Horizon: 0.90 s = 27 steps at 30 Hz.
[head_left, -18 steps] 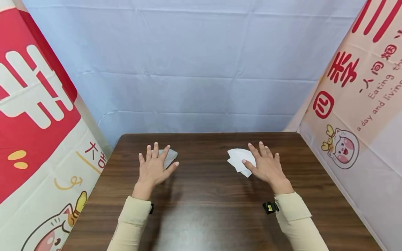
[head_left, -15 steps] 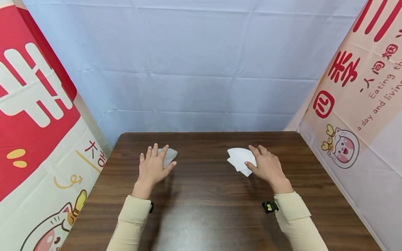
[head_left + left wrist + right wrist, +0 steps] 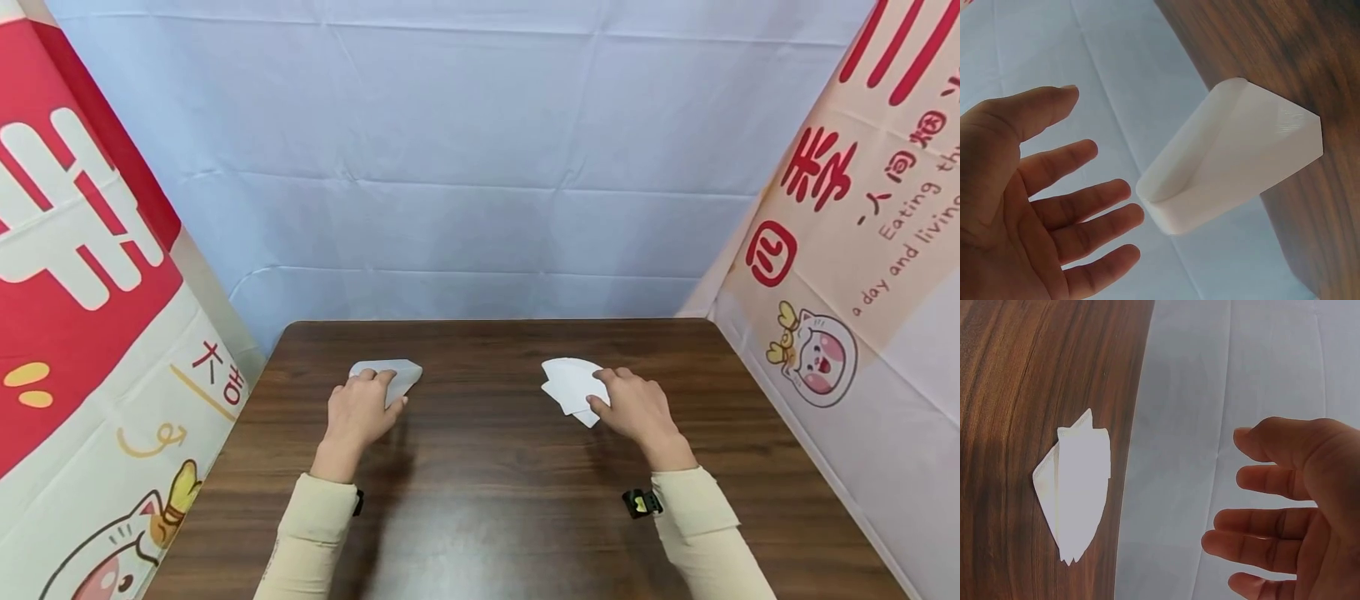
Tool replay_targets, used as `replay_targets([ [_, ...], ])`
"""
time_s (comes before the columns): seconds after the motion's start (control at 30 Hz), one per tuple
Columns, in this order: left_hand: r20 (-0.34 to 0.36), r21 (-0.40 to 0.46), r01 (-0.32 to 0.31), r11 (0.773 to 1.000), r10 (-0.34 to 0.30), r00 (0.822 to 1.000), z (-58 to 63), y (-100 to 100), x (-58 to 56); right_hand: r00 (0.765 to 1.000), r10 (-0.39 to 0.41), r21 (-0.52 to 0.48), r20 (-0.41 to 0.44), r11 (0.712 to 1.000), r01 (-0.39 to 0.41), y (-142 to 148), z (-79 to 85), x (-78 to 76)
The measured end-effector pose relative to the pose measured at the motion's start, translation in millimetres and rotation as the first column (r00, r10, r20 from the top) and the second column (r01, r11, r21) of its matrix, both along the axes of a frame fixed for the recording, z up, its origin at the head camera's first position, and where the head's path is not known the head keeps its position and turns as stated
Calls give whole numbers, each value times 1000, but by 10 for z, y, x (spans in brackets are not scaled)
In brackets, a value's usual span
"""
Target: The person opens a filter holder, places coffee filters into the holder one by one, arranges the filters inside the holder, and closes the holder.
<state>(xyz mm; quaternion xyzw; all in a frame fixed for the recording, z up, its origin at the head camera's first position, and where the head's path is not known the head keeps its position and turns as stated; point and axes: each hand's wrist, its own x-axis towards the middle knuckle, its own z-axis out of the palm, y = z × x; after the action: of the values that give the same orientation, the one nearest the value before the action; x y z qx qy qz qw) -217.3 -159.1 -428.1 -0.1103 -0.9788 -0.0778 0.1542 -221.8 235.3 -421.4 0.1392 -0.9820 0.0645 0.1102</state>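
Note:
My left hand [image 3: 358, 412] hovers over the near side of a white, wedge-shaped holder [image 3: 406, 373], covering part of it in the head view. From the left wrist, this holder [image 3: 1241, 147] shows a raised wall and tapers to a blunt end; the fingers [image 3: 1085, 206] are spread and apart from it. On the right lies a small fan of white cone coffee filters [image 3: 572, 383], overlapping one another. My right hand [image 3: 637, 407] is at their right side, fingers loosely bent. In the right wrist view a gap separates that hand from the filters [image 3: 1082, 494]. Neither hand holds anything.
A dark wood-grain table [image 3: 480, 467] with rounded far corners carries both things. Behind it hangs a pale blue cloth [image 3: 465, 167]. Printed cloths stand at the left [image 3: 82, 275] and right [image 3: 862, 275] sides.
Both hands have drawn back slightly toward me, and their spread fingers have bent. More of the white holder now shows beyond my left fingertips. The holder and filters stay in place.

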Motion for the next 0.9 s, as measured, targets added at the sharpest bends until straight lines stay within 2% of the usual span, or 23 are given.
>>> replay_targets([
  [0.17,12,-4,-1,1000,1,1000,-9,3,-3,1000,-4,6,2,1000,4,-10,-1,14],
  [0.4,-3,40,-13,999,14,1000,-42,-56,-2,998,39,5,-45,999,-39,-96,-8,-5],
  [0.63,-33,130,-39,991,44,998,-133,-180,-43,998,57,-14,-29,998,-58,-201,-65,-42],
  [0.9,-41,169,-64,984,72,997,-251,-283,-127,997,71,5,-18,997,-71,-298,-130,-89],
])
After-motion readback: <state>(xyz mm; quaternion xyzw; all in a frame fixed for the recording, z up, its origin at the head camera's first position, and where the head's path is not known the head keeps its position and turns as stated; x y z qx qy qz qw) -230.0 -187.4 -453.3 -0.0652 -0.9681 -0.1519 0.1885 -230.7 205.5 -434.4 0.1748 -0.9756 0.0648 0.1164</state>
